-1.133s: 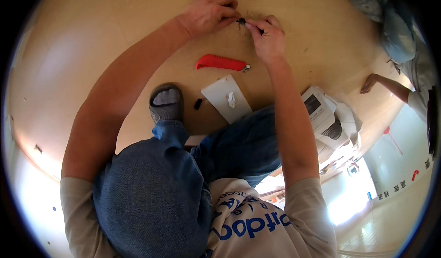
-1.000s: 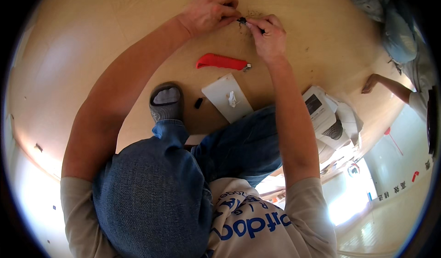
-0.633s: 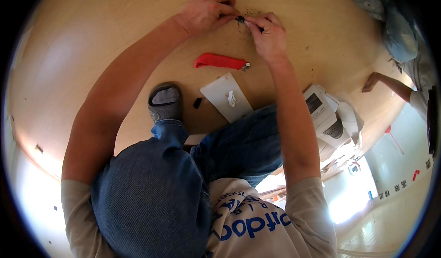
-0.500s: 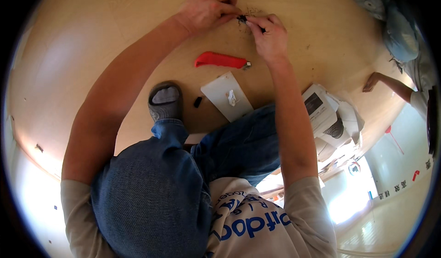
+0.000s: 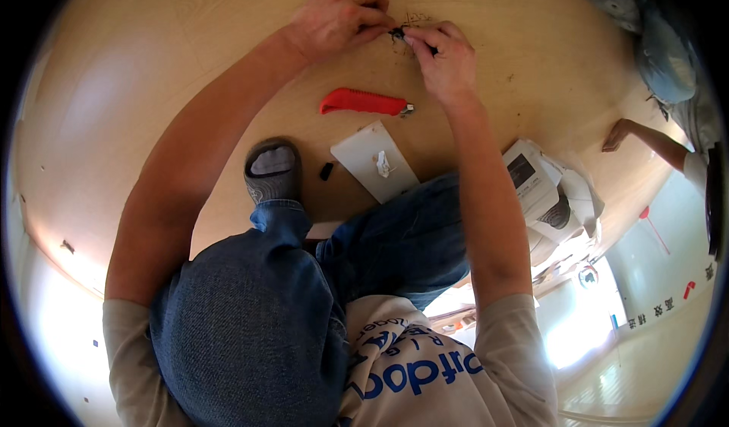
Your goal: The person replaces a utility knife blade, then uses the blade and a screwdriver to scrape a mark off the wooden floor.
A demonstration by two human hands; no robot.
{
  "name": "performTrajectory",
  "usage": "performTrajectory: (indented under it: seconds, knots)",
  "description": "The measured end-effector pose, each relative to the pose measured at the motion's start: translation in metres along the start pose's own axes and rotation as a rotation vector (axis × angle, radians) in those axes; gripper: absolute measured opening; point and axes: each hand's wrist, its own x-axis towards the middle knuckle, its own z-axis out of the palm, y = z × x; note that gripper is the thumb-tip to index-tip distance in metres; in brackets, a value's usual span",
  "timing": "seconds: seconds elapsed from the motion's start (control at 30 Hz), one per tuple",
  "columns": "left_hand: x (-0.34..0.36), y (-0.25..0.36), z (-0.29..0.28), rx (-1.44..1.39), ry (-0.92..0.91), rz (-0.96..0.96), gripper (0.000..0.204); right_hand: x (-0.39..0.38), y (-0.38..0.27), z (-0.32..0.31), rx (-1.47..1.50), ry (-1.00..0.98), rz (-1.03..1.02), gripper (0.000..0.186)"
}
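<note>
At the top of the wooden surface (image 5: 190, 70), my left hand (image 5: 339, 17) has its fingers pinched at a small dark object (image 5: 397, 33), too small to make out. My right hand (image 5: 444, 62) pinches the same object from the right, with a dark part showing among its fingers. Fine dark bits lie scattered around them. Below the hands lies a red utility knife (image 5: 363, 101) with a metal end. Nearer me are a white flat board (image 5: 364, 153) with a crumpled white scrap (image 5: 383, 164) on it and a small black piece (image 5: 326, 171).
My slippered foot (image 5: 273, 172) and bent legs are beside the board. Crumpled printed paper or cardboard (image 5: 558, 191) lies right of my leg. Another person (image 5: 664, 70) is at the far right, a bare hand (image 5: 615, 134) down on the surface. Bright light shows at the lower right.
Both my hands keep pinching the small dark object, with only slight shifts of fingers and wrists. The other person's hand has moved slightly rightward in view.
</note>
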Motion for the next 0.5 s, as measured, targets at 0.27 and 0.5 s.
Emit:
performTrajectory:
  seconds: [0.27,0.5]
  knots:
    - [-0.033,0.009,-0.003,-0.113,0.108,-0.040,0.025,-0.030,0.005,0.016,-0.179,0.177,-0.440,0.020]
    - [-0.032,0.012,-0.005,-0.060,0.129,-0.055,0.026,-0.027,0.003,0.014,-0.044,0.218,-0.300,0.015]
